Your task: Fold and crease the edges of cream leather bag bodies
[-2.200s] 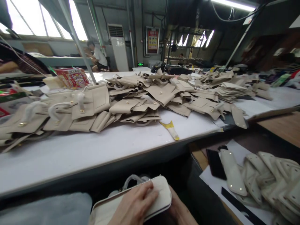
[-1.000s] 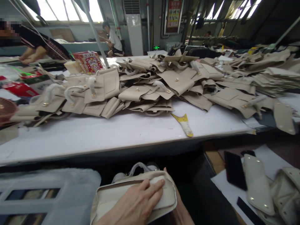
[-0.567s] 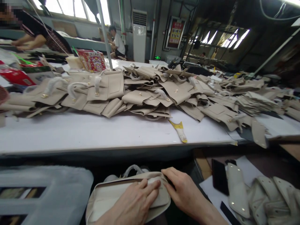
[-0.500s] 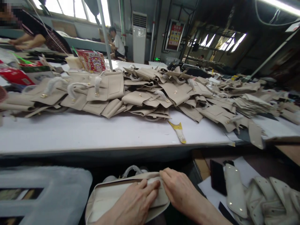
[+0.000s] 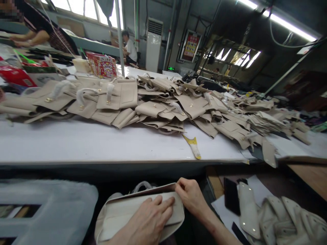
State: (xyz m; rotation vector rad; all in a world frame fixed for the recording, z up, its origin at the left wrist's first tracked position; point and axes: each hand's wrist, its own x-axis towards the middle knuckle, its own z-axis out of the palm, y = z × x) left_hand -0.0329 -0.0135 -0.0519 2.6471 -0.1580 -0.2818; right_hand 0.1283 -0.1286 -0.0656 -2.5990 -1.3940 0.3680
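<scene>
A beige handbag (image 5: pixel 114 214) lies tilted in front of me at the bottom of the view, its pale flat base facing up and a wrapped handle (image 5: pixel 142 185) showing at its far side. My left hand (image 5: pixel 150 217) rests on that base with fingers stretched out, pressing near the right end. At the far right corner, my right hand (image 5: pixel 189 192) pinches the bag's edge between thumb and fingers. What lies beneath my left palm is hidden.
Beige bag pieces (image 5: pixel 153 109) are heaped along the white table (image 5: pixel 89 143), with a yellow-edged template (image 5: pixel 193 148) near its front edge. At right lie a dark phone (image 5: pixel 232 196), a studded panel (image 5: pixel 248 211) and crumpled pieces (image 5: pixel 286 217). A grey plastic stool (image 5: pixel 63 204) stands left. Two people work behind.
My right hand has closed into a tighter pinch at the bag's corner, lifting the edge slightly. My left hand stays on the base. The camera view has shifted a little.
</scene>
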